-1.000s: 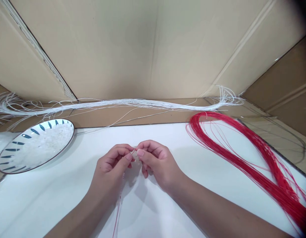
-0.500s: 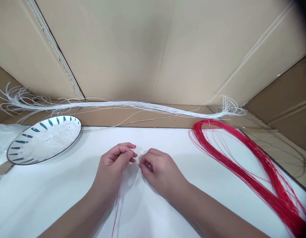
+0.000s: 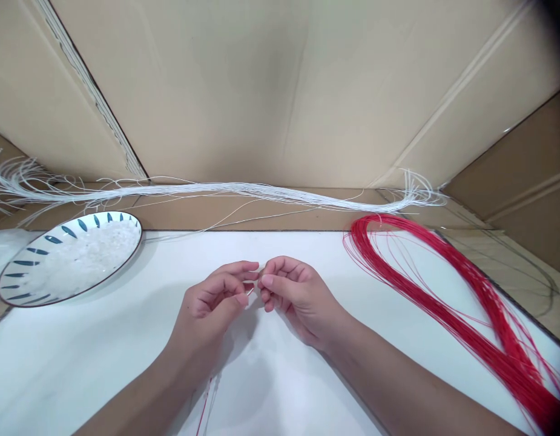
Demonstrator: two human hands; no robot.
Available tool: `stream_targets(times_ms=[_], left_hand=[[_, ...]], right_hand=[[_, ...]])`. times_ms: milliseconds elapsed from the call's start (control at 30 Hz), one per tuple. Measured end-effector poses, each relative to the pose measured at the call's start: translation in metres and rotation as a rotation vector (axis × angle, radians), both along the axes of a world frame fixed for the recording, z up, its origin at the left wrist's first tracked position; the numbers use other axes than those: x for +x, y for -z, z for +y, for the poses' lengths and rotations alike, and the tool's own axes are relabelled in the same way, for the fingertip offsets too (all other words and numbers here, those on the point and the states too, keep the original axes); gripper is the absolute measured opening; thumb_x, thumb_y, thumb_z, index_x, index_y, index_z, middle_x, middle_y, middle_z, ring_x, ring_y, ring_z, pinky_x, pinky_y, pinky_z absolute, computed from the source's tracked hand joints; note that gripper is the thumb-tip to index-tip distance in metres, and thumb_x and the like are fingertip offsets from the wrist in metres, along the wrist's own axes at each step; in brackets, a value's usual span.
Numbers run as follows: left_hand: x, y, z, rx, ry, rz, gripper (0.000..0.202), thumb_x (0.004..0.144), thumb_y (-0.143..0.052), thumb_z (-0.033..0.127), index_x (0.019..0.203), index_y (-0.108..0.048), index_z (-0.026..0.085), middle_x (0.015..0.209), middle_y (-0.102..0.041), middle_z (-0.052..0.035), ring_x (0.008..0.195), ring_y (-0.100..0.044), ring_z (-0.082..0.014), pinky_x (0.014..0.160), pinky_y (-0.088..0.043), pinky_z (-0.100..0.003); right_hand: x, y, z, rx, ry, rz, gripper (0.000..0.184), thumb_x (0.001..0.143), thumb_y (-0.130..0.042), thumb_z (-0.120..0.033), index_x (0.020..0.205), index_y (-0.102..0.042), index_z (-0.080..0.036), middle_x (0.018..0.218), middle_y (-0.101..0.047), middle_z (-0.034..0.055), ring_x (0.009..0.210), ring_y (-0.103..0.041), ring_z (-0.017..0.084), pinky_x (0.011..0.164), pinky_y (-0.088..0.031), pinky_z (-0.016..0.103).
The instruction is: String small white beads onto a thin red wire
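My left hand (image 3: 211, 306) is closed in a pinch, with a short pale cord tip sticking out past the thumb. A thin red cord (image 3: 201, 415) trails below that wrist towards the near edge, with a pale strand or shadow beside it. Close on the right, my right hand (image 3: 302, 297) has its thumb pressed to its fingers. Whatever it pinches is too small or hidden to make out. The fingertips of both hands nearly meet above the white tabletop (image 3: 280, 375).
A patterned oval plate (image 3: 16, 278) of clear bits stands at left, beside a clear plastic bag (image 3: 2, 251). Along the back lies a bundle of white cords (image 3: 207, 189). A looped hank of red cord (image 3: 425, 303) covers the right side. Cardboard walls (image 3: 243, 91) rise behind.
My right hand has turned, its thumb now on top, and moved up against the left fingertips. The cord tip in my left hand sits slightly lower. The view has shifted a little.
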State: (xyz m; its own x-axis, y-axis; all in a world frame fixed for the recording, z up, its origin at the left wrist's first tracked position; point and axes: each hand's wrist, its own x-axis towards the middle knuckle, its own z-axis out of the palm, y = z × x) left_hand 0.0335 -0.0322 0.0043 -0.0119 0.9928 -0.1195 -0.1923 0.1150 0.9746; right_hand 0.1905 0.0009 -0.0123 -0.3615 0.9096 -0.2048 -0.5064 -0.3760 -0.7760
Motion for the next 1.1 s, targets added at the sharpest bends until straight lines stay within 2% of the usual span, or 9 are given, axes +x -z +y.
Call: stream_targets(times_ms=[133, 400, 667, 867, 1100], left_hand=[[-0.0001, 0.0013, 0.0001, 0.003, 0.005, -0.003, 0.020, 0.076, -0.068, 0.020, 0.056, -0.066, 0.021, 0.118, -0.071, -0.0090, 0.122, -0.057, -0.0346, 0.099, -0.043, -0.045], [0.0001, -0.0009, -0.0012, -0.018, 0.041, 0.015, 0.018, 0.074, -0.071, 0.022, 0.057, -0.067, 0.020, 0.120, -0.070, -0.0071, 0.111, -0.061, -0.0301, 0.091, -0.047, -0.039], [-0.0022, 0.0014, 0.0011, 0.010, 0.080, -0.043, 0.018, 0.077, -0.069, 0.017, 0.060, -0.068, 0.020, 0.111, -0.071, -0.0036, 0.098, -0.064, -0.0207, 0.086, -0.050, -0.030], [-0.0036, 0.0021, 0.0008, 0.006, 0.096, -0.036, 0.017, 0.077, -0.069, 0.016, 0.060, -0.069, 0.021, 0.112, -0.071, -0.0034, 0.098, -0.065, -0.0202, 0.084, -0.052, -0.029], [0.0012, -0.0009, -0.0010, -0.002, 0.044, -0.032, 0.016, 0.076, -0.070, 0.017, 0.060, -0.068, 0.020, 0.108, -0.072, -0.0046, 0.095, -0.066, -0.0207, 0.081, -0.052, -0.030]], right_hand=[[-0.0002, -0.0006, -0.0013, -0.075, -0.014, 0.081, 0.022, 0.069, -0.090, -0.024, 0.081, -0.074, -0.015, 0.067, -0.069, -0.0004, 0.060, -0.063, 0.007, 0.056, -0.054, 0.015], [-0.0002, 0.0011, -0.0027, -0.094, -0.105, 0.149, 0.019, 0.071, -0.089, -0.025, 0.081, -0.079, -0.014, 0.070, -0.073, 0.0013, 0.061, -0.067, 0.006, 0.063, -0.057, 0.014], [0.0027, 0.0002, -0.0045, -0.096, -0.147, 0.172, 0.020, 0.076, -0.086, -0.026, 0.086, -0.079, -0.010, 0.073, -0.075, 0.0039, 0.067, -0.069, 0.007, 0.066, -0.058, 0.012], [0.0016, -0.0001, -0.0038, -0.102, -0.147, 0.132, 0.016, 0.075, -0.086, -0.024, 0.084, -0.079, -0.012, 0.073, -0.075, 0.0029, 0.066, -0.069, 0.007, 0.064, -0.057, 0.011], [0.0024, 0.0012, -0.0034, -0.095, -0.133, 0.109, 0.013, 0.076, -0.085, -0.021, 0.083, -0.079, -0.013, 0.073, -0.075, 0.0023, 0.064, -0.069, 0.006, 0.062, -0.057, 0.011]])
